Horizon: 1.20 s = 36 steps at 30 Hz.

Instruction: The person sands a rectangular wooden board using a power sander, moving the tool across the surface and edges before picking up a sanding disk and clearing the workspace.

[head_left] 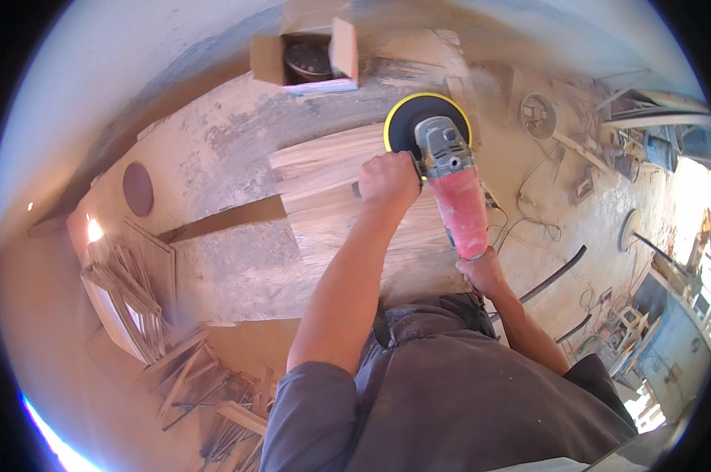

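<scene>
Both my hands hold a polisher-type sander (457, 197) with a dusty red body and a grey head. Its round black pad (402, 130) has a yellow rim and is at the far edge of a striped wooden panel (332, 216). My left hand (389, 181) is closed around the side handle, whose dark end pokes out beyond the fist. At the rear end of the body, my right hand (483, 272) is wrapped round the grip. Whether the pad touches the wood cannot be made out.
The panel lies on a worn workbench (237, 259) with a long gap. A dark round disc (138, 189) sits at its left, an open cardboard box (269, 59) at its far side. Wood scraps (190, 377) lie lower left; cords (520, 204) trail across the floor at right.
</scene>
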{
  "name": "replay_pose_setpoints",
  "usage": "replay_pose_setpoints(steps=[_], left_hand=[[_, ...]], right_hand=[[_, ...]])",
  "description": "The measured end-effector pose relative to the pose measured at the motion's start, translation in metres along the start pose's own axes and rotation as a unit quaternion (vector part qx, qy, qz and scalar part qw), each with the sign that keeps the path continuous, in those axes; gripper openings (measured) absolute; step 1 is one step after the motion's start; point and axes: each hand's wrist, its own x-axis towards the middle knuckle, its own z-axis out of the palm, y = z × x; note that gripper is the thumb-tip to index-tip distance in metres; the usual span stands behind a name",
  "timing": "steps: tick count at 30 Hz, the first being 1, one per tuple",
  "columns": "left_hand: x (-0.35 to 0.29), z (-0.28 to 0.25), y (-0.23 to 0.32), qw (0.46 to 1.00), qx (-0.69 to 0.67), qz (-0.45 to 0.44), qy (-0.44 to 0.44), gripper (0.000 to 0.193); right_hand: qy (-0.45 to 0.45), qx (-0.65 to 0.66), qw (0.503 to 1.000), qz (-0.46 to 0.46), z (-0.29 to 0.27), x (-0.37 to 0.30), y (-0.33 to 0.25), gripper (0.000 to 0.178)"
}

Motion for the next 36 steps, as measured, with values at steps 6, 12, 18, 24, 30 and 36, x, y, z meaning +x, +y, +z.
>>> replay_pose_setpoints(steps=[6, 12, 18, 24, 30, 36], left_hand=[[-0.049, -0.018, -0.101, 0.995, -0.003, -0.093, 0.034, 0.022], [-0.065, -0.032, -0.19, 0.982, -0.021, -0.172, 0.082, 0.026], [-0.066, -0.02, -0.172, 0.988, -0.024, -0.127, 0.081, 0.023], [-0.075, -0.024, -0.192, 0.983, -0.019, -0.171, 0.064, 0.024], [-0.074, -0.024, -0.199, 0.978, -0.009, -0.2, 0.064, 0.024], [-0.044, -0.025, -0.121, 0.99, 0.024, -0.131, 0.049, 0.021]], right_hand=[[-0.062, -0.137, 0.983, -0.102, 0.062, -0.002, -0.047, 0.024], [-0.131, -0.179, 0.972, -0.073, 0.111, -0.004, -0.146, 0.025], [-0.108, -0.151, 0.981, -0.05, 0.106, -0.015, -0.108, 0.016], [-0.122, -0.192, 0.967, -0.111, 0.12, -0.012, -0.118, 0.017], [-0.125, -0.18, 0.968, -0.125, 0.129, -0.005, -0.126, 0.029], [-0.11, -0.17, 0.97, -0.131, 0.07, -0.013, -0.103, 0.034]])
